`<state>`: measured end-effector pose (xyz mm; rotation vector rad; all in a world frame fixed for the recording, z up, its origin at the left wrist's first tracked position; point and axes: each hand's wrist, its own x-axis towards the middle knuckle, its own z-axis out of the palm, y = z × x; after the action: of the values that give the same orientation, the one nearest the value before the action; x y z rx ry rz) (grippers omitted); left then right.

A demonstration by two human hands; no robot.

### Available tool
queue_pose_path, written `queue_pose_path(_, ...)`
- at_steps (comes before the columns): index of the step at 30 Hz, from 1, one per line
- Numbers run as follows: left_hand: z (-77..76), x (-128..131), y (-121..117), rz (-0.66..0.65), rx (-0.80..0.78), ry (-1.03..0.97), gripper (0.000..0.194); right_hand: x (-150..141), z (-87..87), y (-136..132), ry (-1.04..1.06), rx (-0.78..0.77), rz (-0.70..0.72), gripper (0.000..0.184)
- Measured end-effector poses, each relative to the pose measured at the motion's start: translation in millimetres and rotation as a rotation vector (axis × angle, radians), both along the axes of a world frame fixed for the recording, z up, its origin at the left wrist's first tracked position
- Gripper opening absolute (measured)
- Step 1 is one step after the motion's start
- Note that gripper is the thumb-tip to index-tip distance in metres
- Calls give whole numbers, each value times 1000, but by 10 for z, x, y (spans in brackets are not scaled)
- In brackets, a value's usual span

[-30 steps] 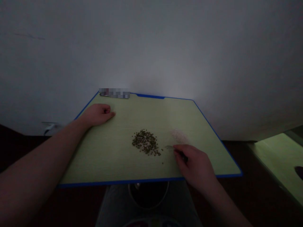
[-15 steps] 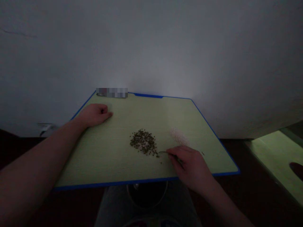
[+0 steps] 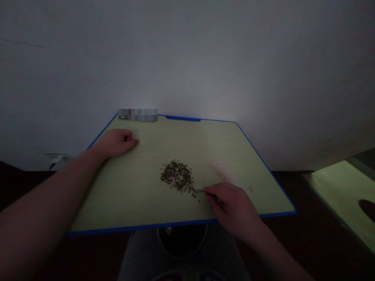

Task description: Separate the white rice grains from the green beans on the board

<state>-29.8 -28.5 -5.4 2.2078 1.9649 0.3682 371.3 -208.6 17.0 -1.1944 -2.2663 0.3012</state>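
My right hand (image 3: 233, 207) pinches a pair of thin metal tweezers (image 3: 199, 191), as far as the dim light shows. Their tip touches the lower right edge of a pile of small dark brown-green grains (image 3: 176, 175), which has paler grains mixed in. A few dark grains lie loose just below the tip. Beyond my right hand is a separate patch of whitish grains (image 3: 220, 168), partly covered by the hand. My left hand (image 3: 117, 142) rests on the left of the table, fingers curled in and thumb stretched forward, with nothing visible in it.
The pale folding table (image 3: 175, 136) has a blue rim and stands against a wall. A blurred-out object (image 3: 137, 115) lies at its far left corner. One thin dark sliver (image 3: 250, 189) lies at the right. Below the front edge sits a dark round container (image 3: 181, 244) between the legs.
My right hand and the tweezers have shifted slightly left and down at the edge of the dark grains. The left hand stays in place.
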Motion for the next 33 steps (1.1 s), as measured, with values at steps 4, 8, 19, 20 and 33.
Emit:
queue_pose_path(4,2,0,-7,-7,11,-2,39,27,21,26,-34,10,-80,25)
queue_pose_path(8,7,7,-11,2,-5,-6,39,75,45,34,-52,20,-136,25)
queue_pose_path(19,37,37,-9,18,-9,-23,37,18,54,18,-33,-9,-52,27)
queue_pose_path(20,39,42,-9,21,-10,-22,37,9,52,18,-30,-8,-45,27)
queue_pose_path(33,42,45,-15,12,13,-11,39,33,59,89,-52,1,-82,26)
